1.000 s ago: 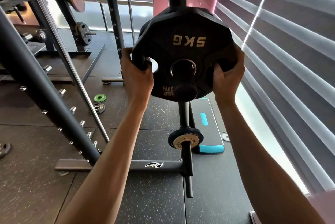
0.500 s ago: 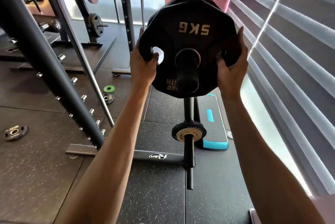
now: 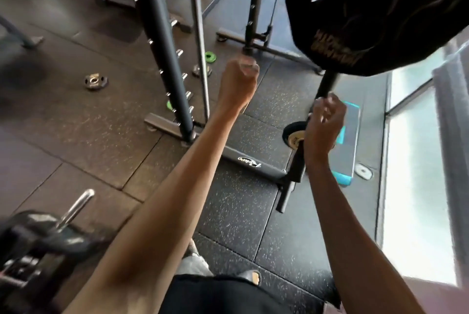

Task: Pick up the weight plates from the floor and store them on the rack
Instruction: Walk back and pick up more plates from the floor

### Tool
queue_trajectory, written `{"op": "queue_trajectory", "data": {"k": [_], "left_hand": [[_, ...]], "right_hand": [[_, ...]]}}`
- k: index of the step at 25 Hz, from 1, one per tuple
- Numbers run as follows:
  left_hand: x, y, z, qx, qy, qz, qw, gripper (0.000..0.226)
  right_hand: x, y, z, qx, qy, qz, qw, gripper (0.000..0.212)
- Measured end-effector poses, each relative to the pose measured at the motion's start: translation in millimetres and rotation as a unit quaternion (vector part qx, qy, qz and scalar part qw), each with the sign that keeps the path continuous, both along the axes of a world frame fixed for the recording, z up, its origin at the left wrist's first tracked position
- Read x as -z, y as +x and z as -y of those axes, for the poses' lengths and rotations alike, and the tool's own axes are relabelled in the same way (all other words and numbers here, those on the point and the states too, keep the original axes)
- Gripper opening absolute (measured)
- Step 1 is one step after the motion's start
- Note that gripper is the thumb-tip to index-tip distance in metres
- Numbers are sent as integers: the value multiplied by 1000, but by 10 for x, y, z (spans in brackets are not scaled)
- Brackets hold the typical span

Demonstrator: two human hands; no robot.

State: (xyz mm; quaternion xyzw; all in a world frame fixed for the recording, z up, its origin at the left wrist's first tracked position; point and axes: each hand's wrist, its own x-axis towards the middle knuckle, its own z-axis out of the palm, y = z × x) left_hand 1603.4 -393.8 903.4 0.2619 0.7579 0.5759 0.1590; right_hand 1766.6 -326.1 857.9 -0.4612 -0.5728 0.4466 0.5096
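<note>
STATUS: LARGE PLATE RACKED, SMALL PLATES LEFT ON FLOOR

Head view (only view supplied)

1. Stored items. The large black plate [image 3: 375, 14] hangs at the upper right on the rack post [image 3: 327, 85], clear of both hands. A small plate with a pale centre [image 3: 294, 137] sits lower on the same post.
2. Left hand [image 3: 237, 82]. Raised over the floor, well apart from the large plate, fingers curled into a fist, holding nothing.
3. Right hand [image 3: 323, 128]. Positioned in front of the post below the large plate, fingers curled. Whether they close round the post or merely pass before it cannot be told.
4. Items left on the floor. A grey plate [image 3: 96, 82] lies at the left. A green plate [image 3: 211, 56] and a second grey plate [image 3: 201, 70] lie just beside each other near the upright frame. The pale disc [image 3: 363, 171] by the window is too small to identify.
5. Progress judgement. At least two plates are stored and at least three remain, so the task appears to be at an intermediate stage. The next cycle calls for a pickup from the floor
</note>
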Motion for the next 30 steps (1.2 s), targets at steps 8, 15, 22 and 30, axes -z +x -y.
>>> {"op": "queue_trajectory", "data": {"k": [8,15,22,30], "left_hand": [[752,-1029,1491,-55,-116,54,990,8],[1625,-2292,3305,-164,-266,108,944,24],[2364,-3173,4457,-182,-353,209,894,20],[3083,-4931,4723,-194,-399,316,839,28]], "right_hand": [[620,-1728,1105,-366,-67,284,884,11],[882,-3467,2563,-578,66,447,679,28],[1391,-4836,3635,-719,183,515,430,33],[2424,-6855,3817,-749,168,573,289,31]]}}
